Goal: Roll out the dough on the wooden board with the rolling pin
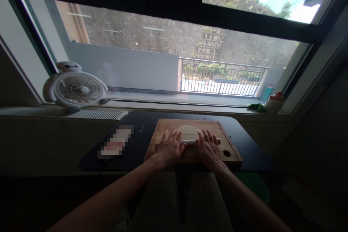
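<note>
A rolling pin (pixel 189 141) lies crosswise on a wooden cutting board (pixel 228 141). My left hand (pixel 170 146) rests over its left part, palm down, with the fingers stretched forward. Over the right part lies my right hand (pixel 208 147), flat, its fingers spread and not wrapped around the pin. The pin's middle shows between the two hands, and a wooden end sticks out past the right one. Just beyond the pin, a flattened pale sheet of dough (pixel 188 129) lies on the board, partly covered by my fingers.
The board sits on a dark table (pixel 252 152) with white specks. A blurred-out flat item (pixel 115 143) lies at the left. On the window ledge stand a white fan (pixel 81 88) and a white bottle with an orange top (pixel 275 103). A green stool (pixel 254 185) is below right.
</note>
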Motion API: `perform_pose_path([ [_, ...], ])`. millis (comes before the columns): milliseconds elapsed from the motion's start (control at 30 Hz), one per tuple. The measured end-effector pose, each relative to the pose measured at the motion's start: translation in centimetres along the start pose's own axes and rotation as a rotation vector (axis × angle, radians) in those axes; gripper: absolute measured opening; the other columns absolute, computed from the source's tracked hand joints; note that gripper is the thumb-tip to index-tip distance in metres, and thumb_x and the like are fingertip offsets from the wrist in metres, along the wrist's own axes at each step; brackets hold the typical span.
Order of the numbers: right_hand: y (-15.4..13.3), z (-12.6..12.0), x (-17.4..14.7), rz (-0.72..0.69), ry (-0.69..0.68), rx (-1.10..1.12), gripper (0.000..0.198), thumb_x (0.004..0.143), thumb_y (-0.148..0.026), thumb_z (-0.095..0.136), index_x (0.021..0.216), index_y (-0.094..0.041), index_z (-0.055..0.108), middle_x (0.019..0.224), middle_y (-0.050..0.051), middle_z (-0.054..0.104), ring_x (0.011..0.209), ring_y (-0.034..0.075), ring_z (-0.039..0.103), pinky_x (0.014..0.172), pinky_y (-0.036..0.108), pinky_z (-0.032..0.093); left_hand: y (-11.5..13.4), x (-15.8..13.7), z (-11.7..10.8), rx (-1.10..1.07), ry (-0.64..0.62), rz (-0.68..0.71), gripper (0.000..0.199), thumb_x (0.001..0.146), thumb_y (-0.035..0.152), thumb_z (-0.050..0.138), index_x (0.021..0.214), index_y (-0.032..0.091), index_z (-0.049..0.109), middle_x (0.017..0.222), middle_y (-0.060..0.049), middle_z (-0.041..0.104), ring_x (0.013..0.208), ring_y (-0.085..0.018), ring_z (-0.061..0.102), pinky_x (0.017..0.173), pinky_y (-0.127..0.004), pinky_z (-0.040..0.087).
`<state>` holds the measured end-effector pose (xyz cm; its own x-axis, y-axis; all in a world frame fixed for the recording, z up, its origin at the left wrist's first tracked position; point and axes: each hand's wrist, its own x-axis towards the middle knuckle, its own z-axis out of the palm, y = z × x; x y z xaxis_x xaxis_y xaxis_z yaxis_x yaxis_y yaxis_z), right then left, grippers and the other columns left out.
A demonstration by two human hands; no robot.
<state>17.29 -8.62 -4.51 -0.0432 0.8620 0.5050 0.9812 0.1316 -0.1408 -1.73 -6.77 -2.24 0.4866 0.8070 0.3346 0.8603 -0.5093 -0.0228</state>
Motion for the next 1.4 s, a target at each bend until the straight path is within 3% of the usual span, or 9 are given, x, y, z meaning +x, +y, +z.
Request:
perform_pose_path([
  [233, -0.2, 1.3, 7.5, 0.150, -0.203, 0.098, 0.042, 0.092, -0.040, 0.029, 0.119, -0.023, 0.055, 0.144, 0.008, 0.031, 0.134, 0.026, 0.021, 0.106, 0.044, 0.017, -2.3, 6.6, 0.8, -0.021, -0.085, -0.215, 0.056, 0.090, 0.050, 0.021, 0.132, 0.019, 0.043, 0.141, -0.008, 0.040, 0.135, -0.026, 0.024, 0.110, -0.049, 0.010],
  [433, 0.4, 3.1, 12.9, 0.217, -0.261, 0.113, 0.043, 0.086, -0.041, 0.037, 0.116, -0.017, 0.055, 0.135, 0.014, 0.040, 0.122, 0.030, 0.037, 0.095, 0.043, 0.033, -5.1, 11.5, 1.9, -0.030, -0.127, -0.361, 0.055, 0.089, 0.048, 0.023, 0.127, 0.015, 0.046, 0.132, -0.014, 0.049, 0.129, -0.030, 0.034, 0.102, -0.056, 0.022],
  [567, 0.3, 2.7, 12.1, 0.210, -0.245, 0.117, 0.045, 0.086, -0.041, 0.036, 0.122, -0.019, 0.052, 0.139, 0.013, 0.035, 0.124, 0.029, 0.035, 0.096, 0.043, 0.032, -5.0, 11.2, 2.0, -0.046, -0.182, -0.373, 0.059, 0.088, 0.051, 0.025, 0.132, 0.016, 0.041, 0.137, -0.014, 0.045, 0.130, -0.032, 0.034, 0.101, -0.054, 0.025],
  [700, -0.2, 1.2, 7.7, 0.132, -0.201, 0.113, 0.042, 0.090, -0.041, 0.031, 0.121, -0.024, 0.053, 0.143, 0.007, 0.032, 0.129, 0.026, 0.029, 0.102, 0.041, 0.025, -2.9, 7.6, 1.1, -0.048, -0.178, -0.296, 0.056, 0.090, 0.047, 0.022, 0.135, 0.018, 0.039, 0.141, -0.010, 0.041, 0.132, -0.028, 0.031, 0.105, -0.051, 0.020],
  [867, -0.4, 0.3, 1.4, -0.012, 0.005, 0.030, 0.042, 0.094, -0.040, 0.026, 0.126, -0.025, 0.050, 0.140, 0.005, 0.039, 0.131, 0.023, 0.027, 0.108, 0.043, 0.011, -0.7, 1.8, 0.5, -0.003, -0.022, -0.109, 0.055, 0.092, 0.044, 0.022, 0.133, 0.013, 0.042, 0.139, -0.009, 0.043, 0.133, -0.023, 0.029, 0.109, -0.043, 0.017],
  [967, -0.4, 0.4, 0.3, -0.054, 0.051, 0.010, 0.044, 0.095, -0.040, 0.027, 0.133, -0.023, 0.042, 0.140, 0.006, 0.040, 0.132, 0.022, 0.025, 0.109, 0.043, 0.007, -0.5, 0.5, 0.8, 0.028, 0.059, -0.046, 0.054, 0.092, 0.043, 0.023, 0.135, 0.013, 0.038, 0.141, -0.009, 0.040, 0.134, -0.022, 0.028, 0.110, -0.042, 0.016],
  [1067, -0.3, 0.5, 2.0, -0.024, -0.017, 0.023, 0.043, 0.094, -0.043, 0.029, 0.128, -0.025, 0.048, 0.139, 0.007, 0.040, 0.130, 0.023, 0.028, 0.107, 0.044, 0.012, -0.8, 1.5, 0.8, 0.015, 0.041, -0.059, 0.055, 0.092, 0.044, 0.022, 0.135, 0.014, 0.038, 0.141, -0.009, 0.041, 0.134, -0.022, 0.028, 0.110, -0.043, 0.015],
  [1200, -0.3, 0.7, 6.3, 0.028, -0.107, 0.074, 0.042, 0.094, -0.043, 0.028, 0.114, -0.022, 0.058, 0.136, 0.009, 0.041, 0.127, 0.027, 0.030, 0.102, 0.045, 0.020, -2.2, 5.3, 1.0, -0.032, -0.042, -0.200, 0.055, 0.091, 0.047, 0.024, 0.133, 0.016, 0.042, 0.141, -0.010, 0.040, 0.134, -0.025, 0.026, 0.110, -0.050, 0.010],
  [1400, -0.3, 2.3, 12.6, 0.009, -0.145, 0.101, 0.050, 0.095, -0.041, 0.021, 0.106, -0.010, 0.059, 0.116, 0.012, 0.053, 0.112, 0.023, 0.043, 0.092, 0.036, 0.031, -5.1, 11.1, 1.6, -0.052, -0.078, -0.337, 0.049, 0.092, 0.041, 0.024, 0.123, 0.013, 0.049, 0.132, -0.014, 0.049, 0.128, -0.029, 0.035, 0.102, -0.056, 0.023],
])
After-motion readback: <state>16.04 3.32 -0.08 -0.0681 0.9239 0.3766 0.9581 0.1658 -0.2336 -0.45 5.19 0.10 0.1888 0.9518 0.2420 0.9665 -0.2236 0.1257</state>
